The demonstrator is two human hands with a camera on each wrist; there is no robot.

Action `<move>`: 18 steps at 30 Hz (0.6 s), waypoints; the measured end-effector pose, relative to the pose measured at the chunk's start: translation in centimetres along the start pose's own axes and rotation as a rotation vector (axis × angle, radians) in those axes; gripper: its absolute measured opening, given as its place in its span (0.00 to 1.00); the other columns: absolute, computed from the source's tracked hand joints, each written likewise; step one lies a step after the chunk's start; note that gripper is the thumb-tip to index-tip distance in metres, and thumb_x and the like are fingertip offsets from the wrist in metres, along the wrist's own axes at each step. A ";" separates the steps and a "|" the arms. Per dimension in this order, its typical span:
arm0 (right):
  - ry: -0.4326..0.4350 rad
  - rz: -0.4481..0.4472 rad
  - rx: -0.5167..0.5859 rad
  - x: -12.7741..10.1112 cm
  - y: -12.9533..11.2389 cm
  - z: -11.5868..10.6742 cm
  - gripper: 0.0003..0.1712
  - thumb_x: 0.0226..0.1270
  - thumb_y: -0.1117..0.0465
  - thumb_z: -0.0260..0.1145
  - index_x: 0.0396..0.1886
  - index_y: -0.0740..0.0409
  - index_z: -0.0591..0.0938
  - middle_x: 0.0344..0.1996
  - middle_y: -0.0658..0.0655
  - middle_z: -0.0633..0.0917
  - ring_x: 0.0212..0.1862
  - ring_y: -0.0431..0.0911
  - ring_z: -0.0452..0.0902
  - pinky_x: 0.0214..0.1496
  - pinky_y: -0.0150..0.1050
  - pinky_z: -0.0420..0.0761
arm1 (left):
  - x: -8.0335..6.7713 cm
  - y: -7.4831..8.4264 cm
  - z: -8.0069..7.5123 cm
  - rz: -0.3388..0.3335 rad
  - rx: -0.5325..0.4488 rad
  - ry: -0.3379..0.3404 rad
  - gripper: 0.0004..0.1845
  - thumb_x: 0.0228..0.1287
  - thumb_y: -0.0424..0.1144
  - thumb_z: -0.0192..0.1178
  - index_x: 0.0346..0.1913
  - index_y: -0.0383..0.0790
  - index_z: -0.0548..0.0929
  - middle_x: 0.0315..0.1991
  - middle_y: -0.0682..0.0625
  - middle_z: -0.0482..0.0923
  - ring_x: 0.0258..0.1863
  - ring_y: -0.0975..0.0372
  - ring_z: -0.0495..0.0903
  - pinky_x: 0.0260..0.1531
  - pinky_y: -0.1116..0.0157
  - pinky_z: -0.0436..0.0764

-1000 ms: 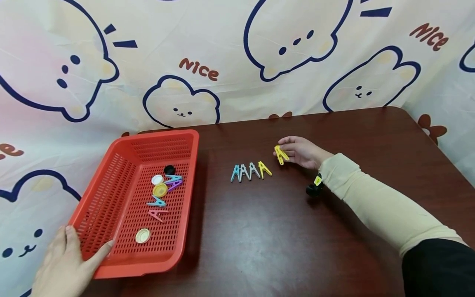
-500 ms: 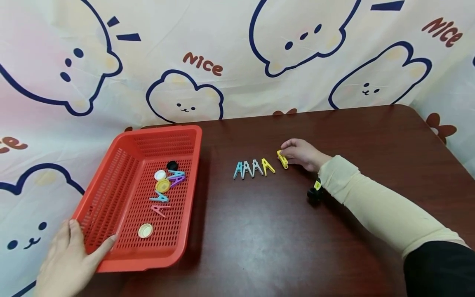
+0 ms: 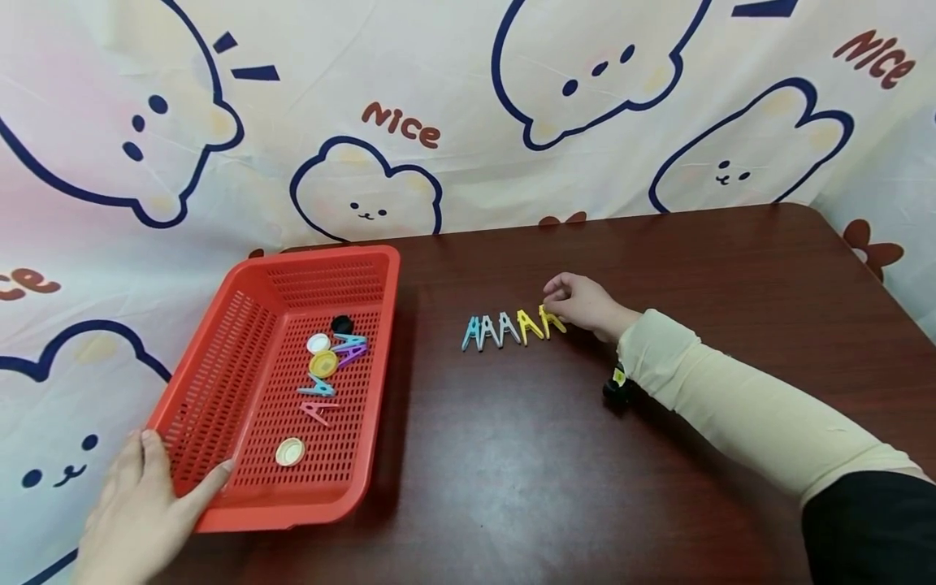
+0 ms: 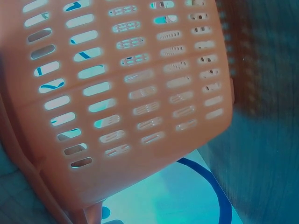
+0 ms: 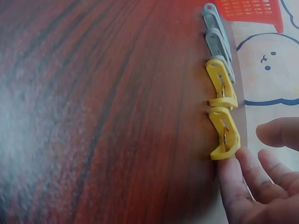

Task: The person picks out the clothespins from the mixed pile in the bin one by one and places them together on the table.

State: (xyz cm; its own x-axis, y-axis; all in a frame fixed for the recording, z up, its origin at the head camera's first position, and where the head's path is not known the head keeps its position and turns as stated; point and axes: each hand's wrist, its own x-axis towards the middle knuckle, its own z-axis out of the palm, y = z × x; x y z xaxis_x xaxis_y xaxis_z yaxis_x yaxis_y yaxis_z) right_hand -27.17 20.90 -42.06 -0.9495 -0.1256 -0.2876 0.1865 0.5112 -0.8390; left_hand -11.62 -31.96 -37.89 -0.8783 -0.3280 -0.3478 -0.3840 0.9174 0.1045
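Note:
My left hand (image 3: 135, 512) grips the near left corner of the red plastic basket (image 3: 292, 517), its thumb lying over the rim. That basket's slotted wall (image 4: 112, 172) fills much of the left wrist view. On the table my right hand (image 3: 585, 306) touches the last yellow clothespin (image 5: 224, 133) in a row. The fingertips (image 5: 230, 168) are at its lower end while the thumb (image 5: 280, 132) stands apart from it. Another yellow clothespin (image 3: 530, 326), two grey clothespins (image 3: 508, 328) and a blue clothespin (image 3: 471, 333) stand beside it to the left.
Inside the basket lie blue, purple and pink clothespins (image 3: 318, 412), plus a cream cap (image 3: 290, 452), a yellow cap (image 3: 323, 364), a white cap (image 3: 318, 344) and a black cap (image 3: 341, 324). Printed cloth (image 3: 468, 179) hangs behind the brown table (image 3: 512, 471).
My right hand has brought the yellow clothespin left and down to the row's right end, and the thumb has come off it. The left hand stays at the basket; the head view has shifted slightly.

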 end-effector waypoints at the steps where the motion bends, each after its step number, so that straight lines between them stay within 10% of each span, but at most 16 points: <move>1: -0.008 0.004 0.013 0.0 -0.1 0.0 0.18 0.76 0.66 0.61 0.60 0.69 0.74 0.53 0.67 0.82 0.45 0.49 0.80 0.43 0.34 0.81 | 0.0 -0.1 0.0 0.001 -0.002 0.001 0.66 0.71 0.73 0.48 0.73 0.14 0.28 0.73 0.15 0.30 0.69 0.23 0.42 0.66 0.25 0.49; 18: -0.065 0.016 0.127 -0.5 -0.4 0.6 0.20 0.76 0.71 0.58 0.63 0.73 0.72 0.59 0.70 0.78 0.59 0.57 0.77 0.57 0.43 0.82 | 0.1 -0.7 -0.1 0.094 -0.019 0.033 0.66 0.71 0.73 0.48 0.73 0.14 0.28 0.72 0.14 0.30 0.69 0.21 0.42 0.61 0.21 0.51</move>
State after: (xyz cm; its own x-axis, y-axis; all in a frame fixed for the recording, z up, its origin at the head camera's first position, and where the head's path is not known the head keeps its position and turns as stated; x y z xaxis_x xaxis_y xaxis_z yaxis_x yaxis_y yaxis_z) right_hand -26.65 20.25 -41.84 -0.9287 -0.1750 -0.3269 0.2357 0.4020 -0.8848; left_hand -11.53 -32.64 -37.87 -0.9195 -0.2484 -0.3046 -0.3045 0.9402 0.1525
